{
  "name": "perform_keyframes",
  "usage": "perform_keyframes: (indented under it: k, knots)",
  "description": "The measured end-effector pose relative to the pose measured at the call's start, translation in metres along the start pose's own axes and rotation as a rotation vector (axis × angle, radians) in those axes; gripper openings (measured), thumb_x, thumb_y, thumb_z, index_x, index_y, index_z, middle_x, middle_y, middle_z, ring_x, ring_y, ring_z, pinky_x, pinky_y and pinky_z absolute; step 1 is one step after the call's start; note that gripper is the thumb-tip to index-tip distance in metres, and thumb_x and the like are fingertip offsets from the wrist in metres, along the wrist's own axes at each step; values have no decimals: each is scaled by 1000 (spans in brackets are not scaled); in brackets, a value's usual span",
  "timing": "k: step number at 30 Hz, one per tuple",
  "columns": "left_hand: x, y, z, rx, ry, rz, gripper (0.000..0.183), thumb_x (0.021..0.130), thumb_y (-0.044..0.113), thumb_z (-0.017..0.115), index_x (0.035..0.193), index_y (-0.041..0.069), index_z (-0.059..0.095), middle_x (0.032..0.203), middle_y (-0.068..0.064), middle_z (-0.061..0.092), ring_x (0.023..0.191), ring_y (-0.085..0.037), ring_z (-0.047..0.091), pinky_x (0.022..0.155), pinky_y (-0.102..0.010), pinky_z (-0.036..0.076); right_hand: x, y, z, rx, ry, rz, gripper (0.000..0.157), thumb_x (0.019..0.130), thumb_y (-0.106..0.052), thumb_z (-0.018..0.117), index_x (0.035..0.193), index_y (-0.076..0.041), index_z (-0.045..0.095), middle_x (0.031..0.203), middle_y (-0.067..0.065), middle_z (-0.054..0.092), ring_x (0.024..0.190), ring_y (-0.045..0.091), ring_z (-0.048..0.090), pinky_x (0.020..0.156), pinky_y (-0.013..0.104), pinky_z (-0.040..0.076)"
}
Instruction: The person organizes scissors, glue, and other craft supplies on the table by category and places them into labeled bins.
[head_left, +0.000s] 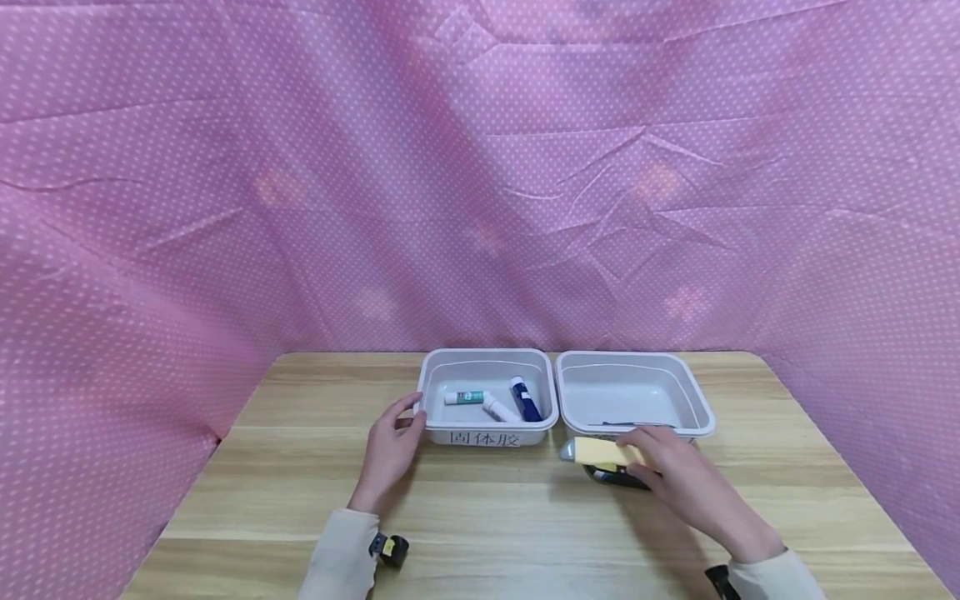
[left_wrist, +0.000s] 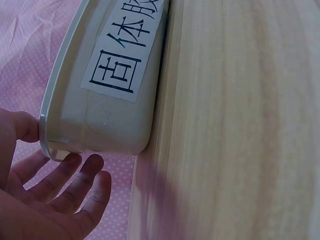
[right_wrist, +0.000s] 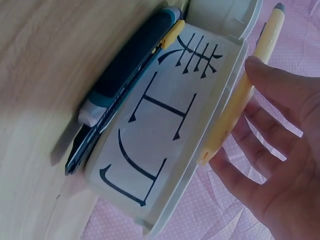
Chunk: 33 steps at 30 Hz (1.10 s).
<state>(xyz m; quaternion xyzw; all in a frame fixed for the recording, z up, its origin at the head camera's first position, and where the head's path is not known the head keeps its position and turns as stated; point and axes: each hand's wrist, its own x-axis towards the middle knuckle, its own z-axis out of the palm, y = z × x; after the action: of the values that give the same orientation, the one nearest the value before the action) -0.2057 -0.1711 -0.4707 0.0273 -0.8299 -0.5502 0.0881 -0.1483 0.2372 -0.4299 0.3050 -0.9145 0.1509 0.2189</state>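
Note:
My right hand (head_left: pixel 678 475) pinches a yellow utility knife (head_left: pixel 600 452) with a grey end, held level at the front rim of the right bin (head_left: pixel 701 425). Below it a dark teal utility knife (right_wrist: pixel 135 60) with a yellow slider leans along that bin's labelled front. At the left bin (head_left: pixel 551 408), my left hand (head_left: pixel 393 450) grips the left front corner, thumb on the rim and fingers round the side. Inside that bin lie a green-and-white glue stick (head_left: pixel 465 398), a white glue stick (head_left: pixel 498 408) and a dark blue glue stick (head_left: pixel 527 400).
Both bins stand side by side at the back of the wooden table (head_left: pixel 495 525). A paper label (head_left: pixel 483 438) is stuck on the left bin's front. A thin dark item (head_left: pixel 637 424) shows near the right bin's front wall. Pink dotted cloth (head_left: pixel 480 208) hangs behind and at both sides.

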Motion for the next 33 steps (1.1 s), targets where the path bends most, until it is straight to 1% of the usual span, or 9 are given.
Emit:
perform_keyframes:
  k: [3, 7, 10, 17, 24, 28, 33]
  knots:
    - [0, 0, 0, -6, 5, 4, 41, 102, 19, 61, 141, 9, 60, 146, -18, 56, 109, -32, 68, 80, -29, 61, 0, 3, -3, -5, 15, 6, 46, 71, -1, 89, 112, -12, 71, 108, -2, 72, 97, 19, 67, 82, 41, 59]
    - [1, -1, 0, 0, 4, 3, 41, 102, 19, 61, 142, 9, 59, 147, -17, 55, 111, -32, 67, 81, -29, 61, 1, 7, -6, -12, 34, 16, 47, 70, -1, 90, 111, -12, 70, 106, -2, 72, 92, 18, 67, 78, 40, 59]
    - [1, -1, 0, 5, 6, 13, 41, 102, 18, 60, 143, 8, 59, 148, -19, 54, 112, -34, 67, 83, -32, 61, 3, 10, -9, -10, 42, 25, 46, 70, 0, 90, 111, -11, 70, 106, -1, 73, 94, 20, 68, 79, 42, 59]
    - [0, 0, 0, 3, -2, -5, 41, 103, 20, 61, 143, 10, 59, 149, -15, 54, 113, -32, 67, 85, -32, 61, 7, 16, -15, 18, 44, 56, 45, 73, 1, 87, 113, -11, 70, 110, 1, 72, 98, 23, 67, 79, 45, 59]
    - [0, 1, 1, 4, -10, -1, 42, 102, 19, 61, 142, 9, 59, 148, -18, 54, 112, -33, 66, 84, -32, 61, 7, 23, -15, 30, 69, 86, 45, 72, 4, 86, 112, -8, 70, 110, 5, 73, 103, 29, 67, 86, 50, 58]
    - [1, 0, 1, 3, -4, 0, 42, 102, 19, 61, 143, 9, 58, 148, -17, 54, 113, -33, 67, 83, -31, 61, 11, 27, -13, 33, 76, 102, 44, 73, 5, 86, 112, -7, 70, 110, 6, 73, 104, 28, 66, 86, 50, 58]
    - [1, 0, 1, -1, -2, 5, 42, 102, 19, 61, 143, 9, 58, 149, -17, 54, 112, -33, 67, 83, -31, 61, 14, 34, -10, 25, 99, 103, 42, 73, 7, 85, 111, -4, 70, 107, 8, 72, 100, 27, 66, 83, 47, 58]
